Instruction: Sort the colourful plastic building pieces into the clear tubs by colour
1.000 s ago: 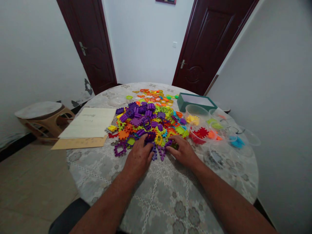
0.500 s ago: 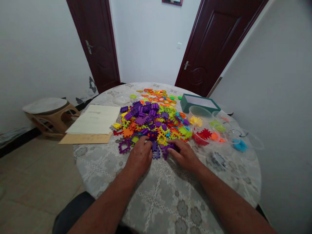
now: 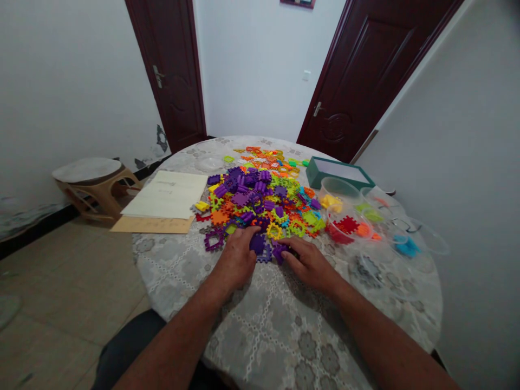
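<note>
A large heap of notched plastic building pieces, purple, lime, orange, red and yellow, spreads over the middle of the table. My right hand pinches a purple building piece between thumb and fingers at the heap's near edge. Across from it, my left hand is closed at the edge of a dark purple building plate; its thumb is mostly hidden. Between the hands a purple lattice piece lies on the tablecloth. Just behind it is a yellow ring-shaped piece.
Clear plastic tubs with pieces sorted by colour stand on the right. Behind them is a green box. Paper sheets lie on the left over a brown envelope. A stool stands beyond the table's left edge.
The view has turned left, so everything sits further right. My right hand has tilted the purple piece it holds and shifted it slightly. My left hand stays close by the dark purple plate.
</note>
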{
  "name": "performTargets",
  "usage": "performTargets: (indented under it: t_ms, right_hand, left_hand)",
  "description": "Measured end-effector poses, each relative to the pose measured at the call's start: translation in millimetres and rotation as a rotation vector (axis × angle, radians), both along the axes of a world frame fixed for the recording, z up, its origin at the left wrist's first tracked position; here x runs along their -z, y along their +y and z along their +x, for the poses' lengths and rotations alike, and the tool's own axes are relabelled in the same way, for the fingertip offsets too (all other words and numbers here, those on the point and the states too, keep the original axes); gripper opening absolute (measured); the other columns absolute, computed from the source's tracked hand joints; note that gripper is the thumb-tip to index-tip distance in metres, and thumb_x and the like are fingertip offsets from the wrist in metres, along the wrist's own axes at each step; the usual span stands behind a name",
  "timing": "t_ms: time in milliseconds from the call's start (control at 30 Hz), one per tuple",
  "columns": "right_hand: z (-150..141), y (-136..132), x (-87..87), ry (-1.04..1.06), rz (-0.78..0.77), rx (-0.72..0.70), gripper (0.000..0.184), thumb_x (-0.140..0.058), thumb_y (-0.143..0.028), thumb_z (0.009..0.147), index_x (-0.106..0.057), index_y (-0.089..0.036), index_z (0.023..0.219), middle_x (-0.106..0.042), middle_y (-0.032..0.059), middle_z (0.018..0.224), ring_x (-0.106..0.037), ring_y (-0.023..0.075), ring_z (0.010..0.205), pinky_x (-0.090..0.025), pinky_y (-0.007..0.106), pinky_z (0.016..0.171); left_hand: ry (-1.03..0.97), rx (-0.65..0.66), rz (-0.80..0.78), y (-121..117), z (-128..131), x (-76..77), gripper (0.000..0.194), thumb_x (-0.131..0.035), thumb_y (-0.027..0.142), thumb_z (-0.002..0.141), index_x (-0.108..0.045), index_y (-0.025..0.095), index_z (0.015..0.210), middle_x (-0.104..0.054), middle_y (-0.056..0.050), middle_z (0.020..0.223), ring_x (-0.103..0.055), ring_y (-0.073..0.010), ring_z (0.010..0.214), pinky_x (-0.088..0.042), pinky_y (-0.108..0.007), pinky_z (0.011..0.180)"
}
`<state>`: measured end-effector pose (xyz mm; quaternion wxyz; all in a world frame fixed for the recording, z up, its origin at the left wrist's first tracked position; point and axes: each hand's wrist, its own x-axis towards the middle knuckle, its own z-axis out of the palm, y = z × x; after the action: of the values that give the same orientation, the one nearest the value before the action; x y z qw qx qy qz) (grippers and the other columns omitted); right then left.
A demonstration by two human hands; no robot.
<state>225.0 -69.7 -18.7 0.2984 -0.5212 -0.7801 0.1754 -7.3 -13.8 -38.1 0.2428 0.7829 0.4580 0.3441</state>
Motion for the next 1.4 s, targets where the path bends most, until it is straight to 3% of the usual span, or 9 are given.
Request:
performTargets:
  t_ms: [133, 300, 433, 667, 833, 1067, 1133, 1233, 1400]
  right_hand:
    - [-1.8, 1.4, 2.4, -0.048, 0.029, 0.051, 0.024, -0.056, -0.025, 0.102, -0.068, -0.021, 0.123, -0.071, 0.0104, 0.116, -0.066, 0.0247, 0.108, -0.052, 0.040, 0.096]
    - [-7.9, -0.5, 4.4, -0.163, -0.009, 0.107, 0.024, -0.057, -0.029, 0.104, -0.067, -0.019, 0.123, -0.071, 0.0117, 0.113, -0.067, 0.0259, 0.105, -0.051, 0.040, 0.094]
    - [-12.7, -1.1, 6.2, -0.197, -0.019, 0.127, 0.022, -0.059, -0.029, 0.103, -0.068, -0.021, 0.121, -0.070, 0.0115, 0.110, -0.066, 0.0256, 0.102, -0.051, 0.039, 0.091]
    - [-10.0, 2.2, 9.9, 0.087, -0.093, 0.148, 0.043, -0.073, -0.026, 0.089, -0.066, -0.023, 0.131, -0.070, 0.0070, 0.110, -0.066, 0.0224, 0.095, -0.054, 0.037, 0.087]
    - [-11.6, 2.1, 11.0, 0.337, -0.233, 0.149, 0.030, -0.071, -0.032, 0.088, -0.070, -0.024, 0.117, -0.071, 0.0036, 0.098, -0.066, 0.0202, 0.085, -0.055, 0.033, 0.075]
    - [-23.6, 3.5, 13.0, 0.643, -0.347, 0.174, 0.036, -0.070, -0.043, 0.090, -0.066, -0.022, 0.119, -0.068, 0.0025, 0.088, -0.058, 0.0151, 0.062, -0.049, 0.027, 0.053]
    - [-27.9, 3.7, 16.9, 0.584, -0.285, 0.178, 0.037, -0.068, -0.041, 0.092, -0.069, -0.024, 0.125, -0.070, 0.0067, 0.101, -0.063, 0.0177, 0.072, -0.054, 0.029, 0.059]
    - [-31.4, 3.1, 20.9, 0.446, -0.148, 0.163, 0.035, -0.065, -0.038, 0.097, -0.071, -0.028, 0.130, -0.069, 0.0082, 0.117, -0.066, 0.0224, 0.098, -0.059, 0.038, 0.084]
    - [-32.3, -1.0, 17.9, 0.332, -0.033, 0.078, 0.038, -0.050, -0.033, 0.107, -0.064, -0.030, 0.141, -0.064, 0.0085, 0.129, -0.061, 0.0241, 0.122, -0.051, 0.044, 0.108]
  left_hand:
    - [0.011, 0.020, -0.062, 0.7, -0.6, -1.4, 0.067, -0.051, -0.001, 0.077, -0.062, 0.019, 0.140, -0.072, -0.010, 0.121, -0.067, -0.0249, 0.114, -0.051, -0.043, 0.108]
    - [-0.002, 0.021, -0.055, 0.7, 0.2, -6.1, 0.031, -0.054, 0.015, 0.093, -0.071, 0.020, 0.118, -0.075, -0.010, 0.118, -0.068, -0.0259, 0.114, -0.051, -0.042, 0.106]
    - [-0.038, -0.017, -0.126, 0.0, 0.5, -13.3, 0.025, -0.051, 0.024, 0.099, -0.072, 0.022, 0.112, -0.076, -0.009, 0.111, -0.070, -0.0258, 0.109, -0.052, -0.042, 0.104]
    - [-0.098, -0.057, -0.187, -2.6, 1.9, -14.0, 0.035, -0.057, 0.024, 0.096, -0.068, 0.021, 0.128, -0.075, -0.011, 0.127, -0.069, -0.0277, 0.120, -0.050, -0.044, 0.108]
    - [-0.175, -0.078, -0.241, 0.0, 2.1, -13.1, 0.035, -0.058, 0.023, 0.093, -0.069, 0.022, 0.126, -0.076, -0.009, 0.123, -0.070, -0.0270, 0.115, -0.052, -0.042, 0.104]
    - [-0.400, 0.068, -0.555, -5.1, 6.8, -22.7, 0.038, -0.057, 0.030, 0.095, -0.065, 0.019, 0.131, -0.077, -0.009, 0.106, -0.069, -0.0170, 0.068, -0.057, -0.032, 0.068]
    - [-0.466, 0.161, -0.621, -8.0, 8.5, -22.9, 0.044, -0.061, 0.036, 0.094, -0.063, 0.019, 0.134, -0.077, -0.010, 0.106, -0.071, -0.0183, 0.071, -0.058, -0.032, 0.067]
    - [-0.474, 0.227, -0.538, -10.2, 8.9, -18.7, 0.054, -0.077, 0.031, 0.082, -0.065, 0.023, 0.135, -0.076, -0.011, 0.118, -0.073, -0.0239, 0.099, -0.060, -0.037, 0.085]
    - [-0.471, 0.230, -0.494, -10.7, 7.5, -14.7, 0.054, -0.072, 0.022, 0.083, -0.067, 0.028, 0.137, -0.076, -0.008, 0.120, -0.071, -0.0235, 0.107, -0.060, -0.038, 0.093]
